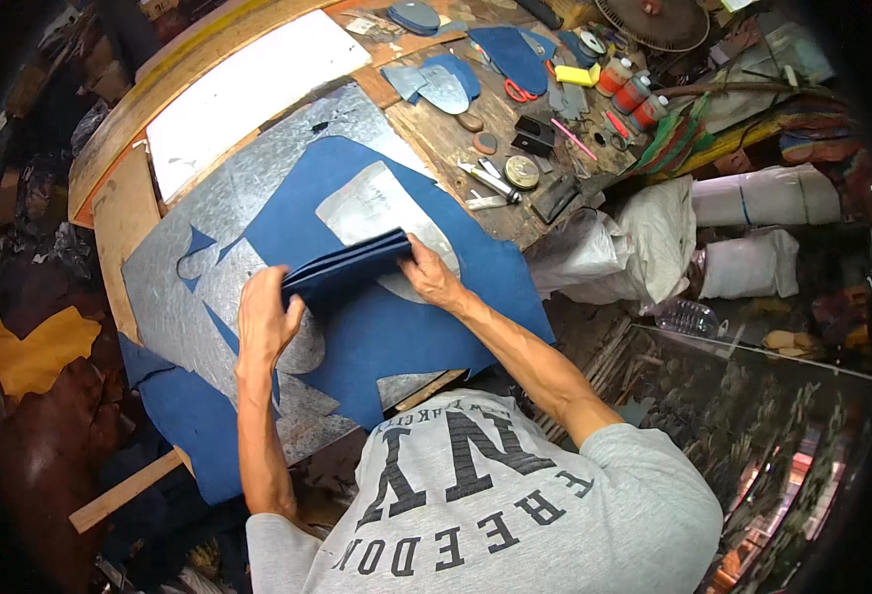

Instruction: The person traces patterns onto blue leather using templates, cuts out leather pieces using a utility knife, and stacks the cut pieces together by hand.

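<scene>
A stack of dark blue leather pieces is held up between my hands, its layered edges facing upward. My left hand grips its left end with the thumb at the near side. At the other end, the fingers of my right hand are closed on the stack's corner. Beneath it a large blue leather sheet lies across the table, and a pale grey template plate with a rounded edge rests on that sheet, partly covered by the stack and my right hand.
A scuffed grey metal sheet lies under the leather, with blue scraps on it. At the far right stand several red bottles near red scissors, a round tin and a yellow block. White wrapped bundles lie to the right.
</scene>
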